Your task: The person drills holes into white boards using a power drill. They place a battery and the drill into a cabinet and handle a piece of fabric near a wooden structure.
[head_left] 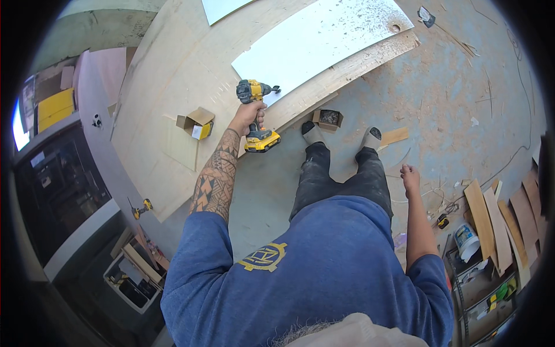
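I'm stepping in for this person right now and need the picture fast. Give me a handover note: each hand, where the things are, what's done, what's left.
Left hand: gripping the yellow cordless drill, bit toward the white panel edge on the plywood sheet.
Right hand: empty, hanging at the side.
Open cardboard box on the plywood; box of screws on the floor by the feet.
Done: cannot tell which screws are in.
Left: probably fastening along the panel edge.

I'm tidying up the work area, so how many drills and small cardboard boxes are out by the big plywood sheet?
Drills: 2, one in the left hand, one lying by the sheet's near corner
Small cardboard boxes: 2, one on the plywood sheet, one on the floor
Total: 4
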Demonstrator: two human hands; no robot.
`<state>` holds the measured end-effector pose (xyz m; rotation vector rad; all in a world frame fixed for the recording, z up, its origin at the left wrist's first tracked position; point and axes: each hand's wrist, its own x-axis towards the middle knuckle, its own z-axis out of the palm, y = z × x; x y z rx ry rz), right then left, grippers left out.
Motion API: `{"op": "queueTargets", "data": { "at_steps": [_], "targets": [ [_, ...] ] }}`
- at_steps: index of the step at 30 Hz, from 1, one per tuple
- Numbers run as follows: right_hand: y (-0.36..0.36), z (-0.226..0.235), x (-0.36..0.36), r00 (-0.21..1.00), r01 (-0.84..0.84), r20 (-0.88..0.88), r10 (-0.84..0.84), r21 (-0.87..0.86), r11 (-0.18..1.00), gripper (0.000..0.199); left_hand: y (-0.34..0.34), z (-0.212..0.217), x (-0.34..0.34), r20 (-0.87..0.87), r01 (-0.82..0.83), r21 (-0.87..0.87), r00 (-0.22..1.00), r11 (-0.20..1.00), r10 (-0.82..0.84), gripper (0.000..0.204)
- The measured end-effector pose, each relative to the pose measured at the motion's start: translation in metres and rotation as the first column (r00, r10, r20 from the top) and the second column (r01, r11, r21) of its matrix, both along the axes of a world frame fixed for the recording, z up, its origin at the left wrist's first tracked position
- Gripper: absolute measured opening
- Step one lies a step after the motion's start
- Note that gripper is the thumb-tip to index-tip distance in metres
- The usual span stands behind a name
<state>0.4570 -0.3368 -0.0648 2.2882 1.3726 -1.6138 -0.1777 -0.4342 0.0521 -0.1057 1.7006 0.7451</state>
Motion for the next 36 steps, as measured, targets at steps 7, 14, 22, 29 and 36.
{"op": "queueTargets", "data": {
  "at_steps": [7,14,22,29,36],
  "targets": [
    [-0.091,0.004,-0.035,0.996,0.086,-0.005,-0.087,-0.139,0.987,0.041,-0.001,-0.016,-0.003,0.014,0.133,0.032,0.991,0.991,-0.133,0.009],
    [-0.114,-0.027,-0.047,0.999,0.041,0.000,-0.041,-0.052,0.998,0.039,0.010,-0.039,0.005,-0.027,0.244,0.021,0.970,0.970,-0.244,0.009],
    [-0.115,-0.034,-0.076,0.990,0.127,-0.057,-0.130,-0.050,0.991,0.038,0.008,-0.042,0.009,-0.069,0.248,-0.015,0.966,0.969,-0.249,0.012],
    [-0.110,-0.027,-0.121,1.000,0.007,-0.005,-0.007,0.010,1.000,0.043,0.010,-0.042,0.026,-0.123,0.170,-0.018,0.978,0.985,-0.171,0.012],
    [-0.045,0.064,-0.336,0.914,-0.057,-0.373,0.162,0.276,0.959,0.042,0.005,-0.043,0.045,-0.150,0.005,-0.047,0.989,0.999,-0.012,0.013]
  ]
}}
